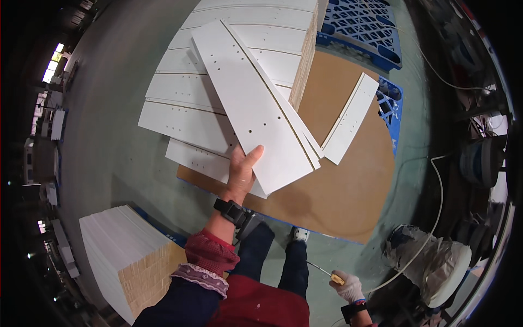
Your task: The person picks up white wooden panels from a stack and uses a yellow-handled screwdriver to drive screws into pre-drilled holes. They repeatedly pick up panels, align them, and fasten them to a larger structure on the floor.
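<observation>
White panel could twist or tip out of the grip, I judge, because the left hand has it by one end only, with most of its length reaching out ahead of the thumb. A second panel shows along the far right side, fanned out from under the top one; if the two are loose, one could slide over the other and scrape the white face. A dropped corner could also chip against the large stack or the brown board, and the metal shaft of the screwdriver-like tool could scratch the face if it swings near.

As for the grip, the bare left hand is closed on the panel's near left edge, thumb flat on top; its fingers are mostly hidden, so I cannot tell how they sit. From there the panel runs forward and slightly left over the large stack, while its near corner reaches right and toward the body, above the brown board. A short panel lies beyond, right of the grip. The gloved right hand, well apart and lower right, is curled round the tool's yellow handle.
</observation>
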Motion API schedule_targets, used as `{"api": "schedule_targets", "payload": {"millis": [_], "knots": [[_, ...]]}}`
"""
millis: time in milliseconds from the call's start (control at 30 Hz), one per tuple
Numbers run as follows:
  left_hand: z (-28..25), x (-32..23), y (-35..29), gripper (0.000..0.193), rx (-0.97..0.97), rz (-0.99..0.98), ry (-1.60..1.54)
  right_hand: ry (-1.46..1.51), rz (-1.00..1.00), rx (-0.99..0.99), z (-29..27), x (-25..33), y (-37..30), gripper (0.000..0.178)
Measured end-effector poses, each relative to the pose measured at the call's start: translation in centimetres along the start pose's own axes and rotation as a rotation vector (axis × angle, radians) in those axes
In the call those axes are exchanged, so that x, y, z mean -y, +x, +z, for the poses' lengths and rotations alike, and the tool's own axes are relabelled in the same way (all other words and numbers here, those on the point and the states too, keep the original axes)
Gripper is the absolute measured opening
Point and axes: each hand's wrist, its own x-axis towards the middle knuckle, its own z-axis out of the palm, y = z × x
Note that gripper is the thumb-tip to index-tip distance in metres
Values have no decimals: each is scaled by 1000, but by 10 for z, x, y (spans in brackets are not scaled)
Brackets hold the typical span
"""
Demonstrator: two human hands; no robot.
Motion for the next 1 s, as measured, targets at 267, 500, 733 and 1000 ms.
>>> {"api": "schedule_targets", "payload": {"millis": [267, 500, 733, 1000], "knots": [[4, 23, 4, 39, -268, 139, 571, -26, 43, 19, -3, 14, 9, 27], [-41, -13, -36, 45, -365, -103, 725, -17, 34, 46, 20, 13, 19, 32], [-195, 179, -70, 70, -452, -875, 27, -96, 97, 187, 50, 11, 43, 32], [-204, 293, -33, 46, -584, -574, 79, -235, 105, 275, 72, 10, 72, 30]]}}
